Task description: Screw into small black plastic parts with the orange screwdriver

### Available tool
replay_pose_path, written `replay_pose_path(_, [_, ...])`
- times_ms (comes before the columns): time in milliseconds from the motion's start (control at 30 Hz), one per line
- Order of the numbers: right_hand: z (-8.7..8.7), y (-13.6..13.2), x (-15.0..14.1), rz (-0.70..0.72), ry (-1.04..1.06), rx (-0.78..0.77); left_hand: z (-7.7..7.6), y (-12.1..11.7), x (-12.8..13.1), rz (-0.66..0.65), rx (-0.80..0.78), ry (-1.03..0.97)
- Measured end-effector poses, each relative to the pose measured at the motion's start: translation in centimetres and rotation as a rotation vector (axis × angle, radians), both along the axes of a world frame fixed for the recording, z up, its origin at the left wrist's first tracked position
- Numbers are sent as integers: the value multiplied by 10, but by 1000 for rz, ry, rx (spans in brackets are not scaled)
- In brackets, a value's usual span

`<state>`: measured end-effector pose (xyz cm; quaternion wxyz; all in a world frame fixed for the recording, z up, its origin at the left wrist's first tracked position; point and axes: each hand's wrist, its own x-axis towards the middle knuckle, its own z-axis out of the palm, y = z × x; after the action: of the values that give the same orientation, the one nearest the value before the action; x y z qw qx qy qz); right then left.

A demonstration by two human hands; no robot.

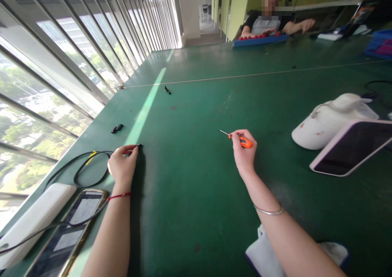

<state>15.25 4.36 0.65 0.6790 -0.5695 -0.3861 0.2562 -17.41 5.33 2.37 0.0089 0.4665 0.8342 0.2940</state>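
My right hand [245, 152] is closed around the orange and black handle of a small screwdriver [246, 142], whose thin metal shaft points to the left above the green table [183, 179]. On the left, my left hand [124, 162] pinches a small black piece [140, 146] at its fingertips. Most of that piece is covered by the fingers, so its kind does not show. Just beyond this hand lie small black parts [116, 128], and farther off another black part [167, 90]. A looped black cable [80, 166] lies beside the left hand.
A phone [72, 228] and a white power bank-like block [36, 224] lie at the left edge by the railing [101, 36]. On the right are a white kettle-shaped jug [324, 123] and a propped tablet [352, 148]. A person [266, 23] sits across, behind a blue tray [260, 41].
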Motion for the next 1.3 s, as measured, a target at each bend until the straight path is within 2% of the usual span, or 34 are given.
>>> replay_pose_path(167, [-2,5,1,41,182,-6,-3,1,-2,-16,26,12])
replay_pose_path(233, [-1,8,5,103,321,2,-5,1,-4,-33,14,44])
replay_pose_path(367, [0,10,13,457,846,71,-6,0,-4,-61,26,110])
replay_pose_path(467, [0,8,15,620,1000,118,-4,1,6,-112,108,119])
replay_pose_path(567, [0,7,13,647,1041,128,-1,4,33,-284,166,9])
replay_pose_path(667, [1,6,12,628,1083,130,1,4,75,-529,136,-128])
replay_pose_path(767, [2,7,13,608,1091,123,1,2,119,-819,113,-190])
replay_pose_path(833, [2,7,13,611,1090,122,0,3,144,-951,121,-211])
replay_pose_path(933, [1,7,14,622,1092,125,-6,10,167,-1032,98,-159])
replay_pose_path(1067, [1,7,14,615,1092,119,-10,17,179,-1071,45,-119])
replay_pose_path(1133, [0,8,14,617,1080,118,0,8,186,-990,111,-165])
replay_pose_path(1200, [0,8,14,619,1053,106,21,-14,199,-889,225,-292])
replay_pose_path(1233, [0,8,14,614,1038,93,34,-28,207,-900,262,-396])
replay_pose_path(1300, [-1,9,14,582,1027,65,59,-59,224,-1101,176,-659])
